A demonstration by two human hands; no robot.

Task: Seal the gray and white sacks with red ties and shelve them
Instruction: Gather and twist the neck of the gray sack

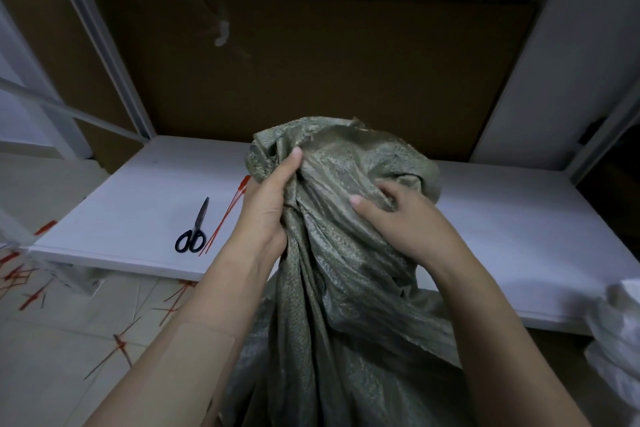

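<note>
Okay, both hands are on the gray sack [346, 288], which stands between the forearms with its gathered mouth at hand level. The left hand [266, 211] grips the bunched neck from the left side, thumb up against the fabric and fingers wrapped behind out of view. The right hand [401, 222] digs curled fingers into the cloth on the right side of the mouth, thumb stretched toward the left hand. No tie is visible on the neck. Just left of the left hand, red ties [223, 218] lie on the white shelf board [138, 198], partly hidden by the left wrist. Black scissors [194, 230] lie closed just left of those ties. More red ties are scattered on the floor [52, 340] below and left of the left forearm. A white sack [616, 340] shows at the frame edge right of the right forearm. A brown cardboard sheet [311, 62] stands beyond both hands.
</note>
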